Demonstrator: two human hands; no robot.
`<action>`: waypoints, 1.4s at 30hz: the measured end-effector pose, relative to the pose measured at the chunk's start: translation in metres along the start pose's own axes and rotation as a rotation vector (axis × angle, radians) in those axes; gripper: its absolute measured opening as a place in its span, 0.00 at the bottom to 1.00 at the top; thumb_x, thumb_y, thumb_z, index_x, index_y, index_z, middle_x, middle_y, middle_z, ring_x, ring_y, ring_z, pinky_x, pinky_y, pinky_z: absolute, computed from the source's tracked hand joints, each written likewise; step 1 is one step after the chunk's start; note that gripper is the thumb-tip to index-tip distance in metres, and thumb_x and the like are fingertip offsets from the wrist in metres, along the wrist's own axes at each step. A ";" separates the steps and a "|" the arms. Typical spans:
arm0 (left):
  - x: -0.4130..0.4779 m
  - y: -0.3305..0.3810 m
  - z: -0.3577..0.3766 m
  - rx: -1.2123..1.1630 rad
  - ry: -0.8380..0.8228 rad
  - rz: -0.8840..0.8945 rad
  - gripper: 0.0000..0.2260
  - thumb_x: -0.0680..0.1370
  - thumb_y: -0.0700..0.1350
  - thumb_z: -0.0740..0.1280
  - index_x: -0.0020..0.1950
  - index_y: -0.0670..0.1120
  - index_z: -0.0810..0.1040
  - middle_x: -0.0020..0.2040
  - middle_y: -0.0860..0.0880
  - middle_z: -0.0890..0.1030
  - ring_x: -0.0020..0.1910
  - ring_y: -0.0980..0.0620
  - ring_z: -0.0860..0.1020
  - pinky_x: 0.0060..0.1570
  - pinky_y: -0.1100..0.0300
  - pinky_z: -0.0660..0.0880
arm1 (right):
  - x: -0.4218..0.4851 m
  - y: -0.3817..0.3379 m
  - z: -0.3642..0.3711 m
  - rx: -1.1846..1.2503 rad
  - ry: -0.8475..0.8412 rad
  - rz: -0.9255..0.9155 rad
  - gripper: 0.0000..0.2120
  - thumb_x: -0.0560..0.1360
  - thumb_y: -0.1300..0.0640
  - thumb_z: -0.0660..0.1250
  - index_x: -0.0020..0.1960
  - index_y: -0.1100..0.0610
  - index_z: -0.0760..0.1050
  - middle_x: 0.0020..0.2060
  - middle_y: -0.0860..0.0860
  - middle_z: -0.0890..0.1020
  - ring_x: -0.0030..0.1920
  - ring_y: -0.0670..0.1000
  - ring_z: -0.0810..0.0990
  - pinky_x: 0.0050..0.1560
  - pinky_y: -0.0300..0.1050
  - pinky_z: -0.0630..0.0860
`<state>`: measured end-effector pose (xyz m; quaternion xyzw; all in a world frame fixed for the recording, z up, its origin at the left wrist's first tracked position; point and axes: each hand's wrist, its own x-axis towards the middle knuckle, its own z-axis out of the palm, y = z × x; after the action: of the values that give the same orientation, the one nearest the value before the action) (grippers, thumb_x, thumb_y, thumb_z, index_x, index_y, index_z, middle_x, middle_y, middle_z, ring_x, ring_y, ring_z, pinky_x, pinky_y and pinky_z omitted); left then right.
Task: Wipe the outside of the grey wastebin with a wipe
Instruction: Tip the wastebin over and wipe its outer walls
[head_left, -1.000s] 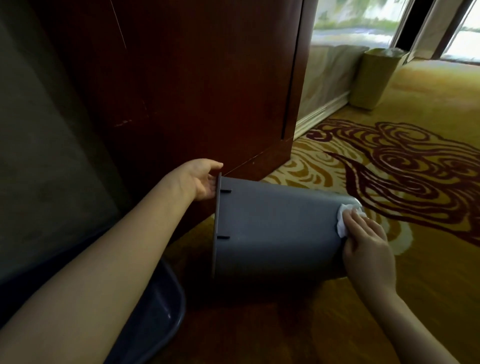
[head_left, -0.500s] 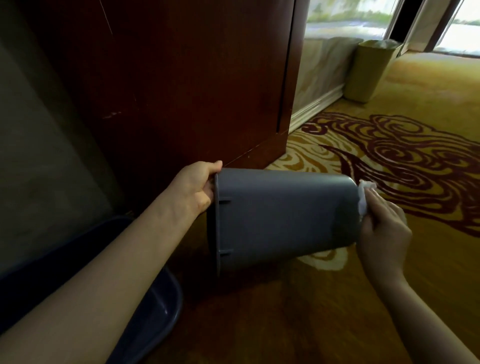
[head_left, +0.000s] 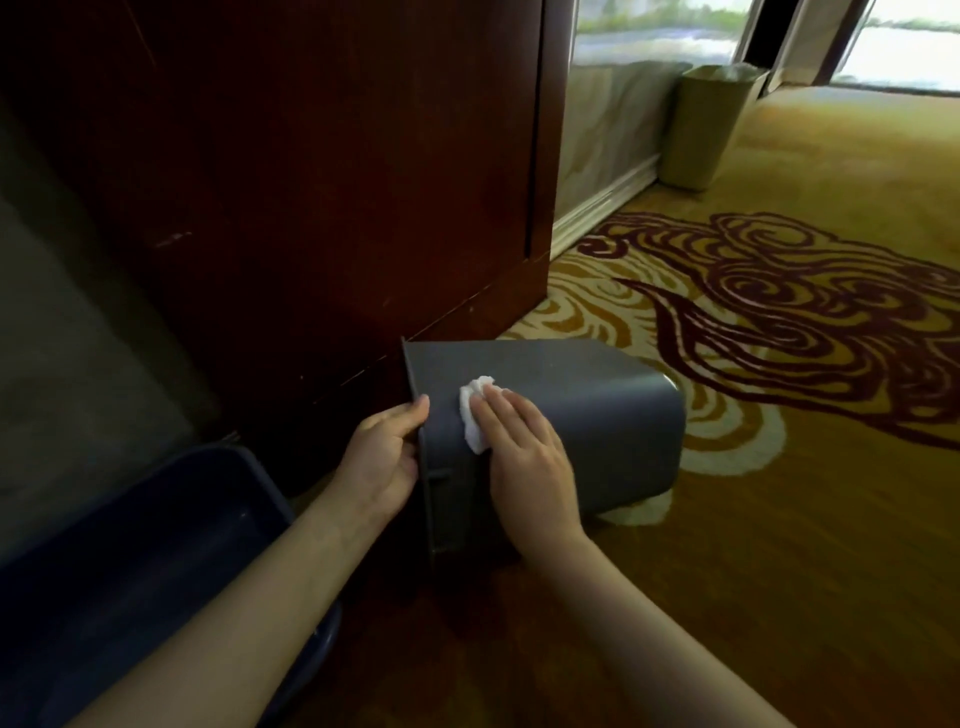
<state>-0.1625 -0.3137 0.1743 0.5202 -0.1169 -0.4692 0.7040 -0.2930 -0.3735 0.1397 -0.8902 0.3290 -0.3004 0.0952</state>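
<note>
The grey wastebin (head_left: 597, 415) lies on its side on the carpet, its open rim facing left and its base to the right. My left hand (head_left: 387, 457) grips the rim at the left end, thumb over the edge. A small crumpled white wipe (head_left: 474, 410) is pressed flat against the bin's upper side close to the rim, under the fingers of my right hand (head_left: 524, 457). The bin's inside is hidden from view.
A dark wooden cabinet (head_left: 322, 182) stands right behind the bin. A dark blue tub (head_left: 130, 561) sits at the lower left beside my left forearm. A tan wastebin (head_left: 706, 124) stands far back by the window. Patterned carpet (head_left: 805, 322) spreads to the right.
My right hand has slid the wipe from the bin's base end at the right along the side to the rim end at the left. The left hand still holds the rim.
</note>
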 end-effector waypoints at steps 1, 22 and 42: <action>-0.002 -0.004 -0.004 0.013 0.017 -0.019 0.10 0.77 0.41 0.61 0.53 0.40 0.79 0.43 0.45 0.86 0.43 0.49 0.84 0.40 0.55 0.79 | -0.003 0.012 -0.003 -0.012 0.000 0.050 0.24 0.74 0.59 0.58 0.69 0.53 0.66 0.68 0.51 0.72 0.70 0.51 0.67 0.67 0.46 0.58; 0.001 0.021 -0.061 -0.044 -0.017 -0.397 0.28 0.77 0.58 0.55 0.66 0.36 0.66 0.64 0.38 0.72 0.59 0.42 0.74 0.49 0.45 0.76 | -0.005 0.022 -0.011 0.075 -0.108 0.196 0.22 0.76 0.64 0.60 0.70 0.55 0.66 0.69 0.52 0.71 0.70 0.53 0.64 0.68 0.49 0.64; 0.016 0.019 -0.018 0.294 0.206 -0.353 0.20 0.75 0.30 0.61 0.65 0.42 0.72 0.55 0.42 0.79 0.62 0.43 0.75 0.52 0.49 0.72 | 0.012 0.113 -0.030 -0.111 -0.162 0.396 0.21 0.78 0.66 0.58 0.70 0.55 0.67 0.68 0.55 0.71 0.68 0.56 0.67 0.67 0.52 0.66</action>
<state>-0.1320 -0.3147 0.1769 0.6743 -0.0190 -0.5073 0.5362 -0.3632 -0.4668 0.1277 -0.8333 0.5049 -0.1845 0.1294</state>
